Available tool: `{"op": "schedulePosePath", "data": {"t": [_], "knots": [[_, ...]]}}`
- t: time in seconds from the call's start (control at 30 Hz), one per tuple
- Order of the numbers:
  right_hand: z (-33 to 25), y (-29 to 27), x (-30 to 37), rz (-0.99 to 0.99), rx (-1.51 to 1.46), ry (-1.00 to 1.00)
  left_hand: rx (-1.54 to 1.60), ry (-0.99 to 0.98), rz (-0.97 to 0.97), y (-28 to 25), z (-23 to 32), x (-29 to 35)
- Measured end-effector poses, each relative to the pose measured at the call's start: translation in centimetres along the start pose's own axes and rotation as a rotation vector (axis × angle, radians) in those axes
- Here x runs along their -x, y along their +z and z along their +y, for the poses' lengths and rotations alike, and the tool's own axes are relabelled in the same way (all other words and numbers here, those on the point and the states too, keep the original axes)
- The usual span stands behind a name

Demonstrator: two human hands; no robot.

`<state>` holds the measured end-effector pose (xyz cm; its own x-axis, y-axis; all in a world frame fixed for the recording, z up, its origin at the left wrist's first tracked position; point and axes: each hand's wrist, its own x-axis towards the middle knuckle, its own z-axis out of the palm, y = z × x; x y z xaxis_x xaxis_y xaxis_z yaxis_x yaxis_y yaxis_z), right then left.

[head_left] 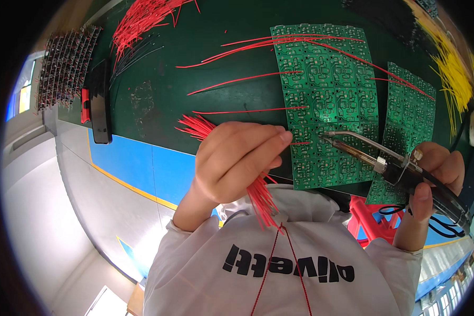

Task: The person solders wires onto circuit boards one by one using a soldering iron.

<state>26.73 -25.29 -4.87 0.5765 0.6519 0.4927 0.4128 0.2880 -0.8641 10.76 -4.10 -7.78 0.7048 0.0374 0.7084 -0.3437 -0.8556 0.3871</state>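
Nearest the viewer, the person's white sweatshirt point(279, 263) fills the lower middle, two thin red strands hanging down its front. Just above it, the left hand point(237, 163) is closed around a bundle of short red wires point(260, 197), whose ends fan out both below the fist and above it; thumb and forefinger pinch one wire end against the lower left edge of the large green circuit-board panel point(326, 100). To the right of that panel's lower edge, the right hand point(432, 184) is clamped on the dark handle of a soldering iron point(384, 158), whose metal tip meets the panel just beside the pinched wire. A second, narrower green circuit-board panel point(408, 121) lies touching the large panel's right side. Both rest on the dark green counter point(158, 84). Long red wires point(258, 79) already stand out from the large panel, trailing to its left. Well to the panel's left lie a black phone point(100, 102) and, beyond it, a rack of wired parts point(63, 66). Farther up, a heap of red wires point(142, 21) sits up and left of the panel, and yellow wires point(453, 73) lie to its far right.
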Motion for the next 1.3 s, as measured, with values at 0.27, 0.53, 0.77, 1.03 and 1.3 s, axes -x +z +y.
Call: {"op": "schedulePosePath", "data": {"t": [0.27,0.53,0.77,1.03,1.3], "knots": [[-0.4,-0.4,0.3,-0.002,0.025,-0.034,-0.091,0.172,0.162,-2.2,0.6,-0.5],[-0.5,-0.5,1.0,0.027,0.098,-0.031,0.427,0.222,0.425,-3.5,3.5,-0.6],[-0.1,-0.7,1.0,0.028,0.168,-0.044,0.948,0.100,0.549,-4.1,6.9,-1.0],[0.7,-0.9,1.2,0.126,0.154,-0.026,1.111,0.141,0.524,-4.9,7.6,-0.5],[0.7,-1.4,1.1,0.062,0.060,-0.006,1.132,0.135,0.595,-5.0,8.0,-0.4]]}}
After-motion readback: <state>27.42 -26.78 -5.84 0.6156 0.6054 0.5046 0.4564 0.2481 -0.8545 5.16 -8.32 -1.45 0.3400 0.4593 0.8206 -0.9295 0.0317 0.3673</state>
